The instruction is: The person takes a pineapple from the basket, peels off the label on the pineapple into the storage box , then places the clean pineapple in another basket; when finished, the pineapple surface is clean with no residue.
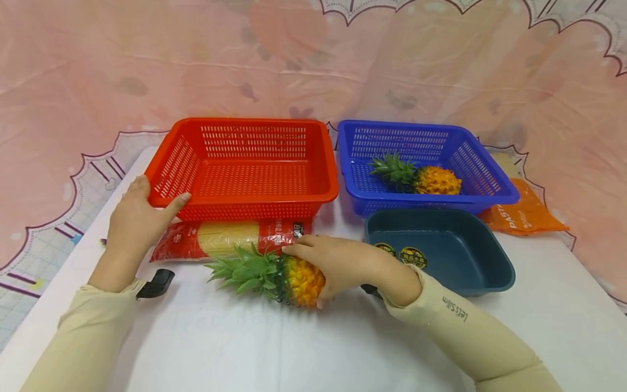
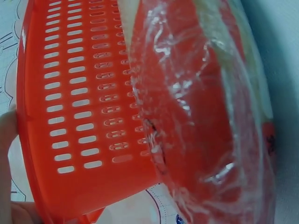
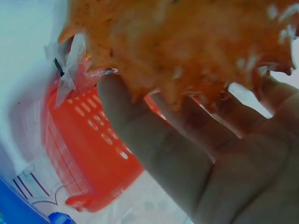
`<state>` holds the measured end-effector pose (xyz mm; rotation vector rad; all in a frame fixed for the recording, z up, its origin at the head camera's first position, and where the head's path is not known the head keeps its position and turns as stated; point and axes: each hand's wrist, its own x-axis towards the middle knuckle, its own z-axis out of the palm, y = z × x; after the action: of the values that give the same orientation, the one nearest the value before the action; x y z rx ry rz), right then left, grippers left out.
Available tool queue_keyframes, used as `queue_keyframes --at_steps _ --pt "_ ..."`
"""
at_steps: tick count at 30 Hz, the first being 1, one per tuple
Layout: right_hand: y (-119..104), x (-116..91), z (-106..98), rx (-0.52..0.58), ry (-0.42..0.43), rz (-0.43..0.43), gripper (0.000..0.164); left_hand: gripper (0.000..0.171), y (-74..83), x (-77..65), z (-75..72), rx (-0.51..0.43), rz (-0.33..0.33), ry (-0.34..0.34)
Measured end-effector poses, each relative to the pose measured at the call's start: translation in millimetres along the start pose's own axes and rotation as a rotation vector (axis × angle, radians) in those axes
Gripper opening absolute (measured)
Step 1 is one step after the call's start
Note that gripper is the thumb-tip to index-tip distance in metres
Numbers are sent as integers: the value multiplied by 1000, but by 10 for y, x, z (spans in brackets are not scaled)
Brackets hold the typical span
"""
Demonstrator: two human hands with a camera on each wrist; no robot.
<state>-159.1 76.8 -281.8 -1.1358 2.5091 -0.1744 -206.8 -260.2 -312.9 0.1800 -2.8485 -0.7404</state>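
Note:
My right hand point(image 1: 343, 264) grips a toy-like pineapple point(image 1: 302, 280) by its orange body, fingers over the far side and thumb at the near side. Its green leaves point left. Close up in the right wrist view, the spiky orange body point(image 3: 177, 46) lies against my fingers point(image 3: 154, 140). With the left hand point(image 1: 134, 220) I hold the front left corner of a red slotted basket point(image 1: 257, 204), thumb over the rim. Along the basket's front lies a red bag of spaghetti point(image 1: 227, 239), whose shiny wrapper point(image 2: 187, 102) fills much of the left wrist view.
Right of the red basket stands a blue basket point(image 1: 431, 198) holding another pineapple point(image 1: 436, 179). A dark teal tub point(image 1: 499, 272) sits in front of it. An orange pasta packet point(image 1: 526, 212) lies at the far right, partly behind the blue basket. Everything rests on a white table point(image 1: 235, 348).

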Motion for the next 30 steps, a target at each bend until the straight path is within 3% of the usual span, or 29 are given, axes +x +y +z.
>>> queue_keyframes --at_steps 9,23,30 --pt "11 34 43 3 14 -92 96 101 -28 -45 21 35 3 3" --pt "0 -2 45 -26 24 -65 97 102 29 0 -34 24 -18 -63" --pt "28 -22 46 5 53 -58 91 101 30 7 -42 35 -20 -48"
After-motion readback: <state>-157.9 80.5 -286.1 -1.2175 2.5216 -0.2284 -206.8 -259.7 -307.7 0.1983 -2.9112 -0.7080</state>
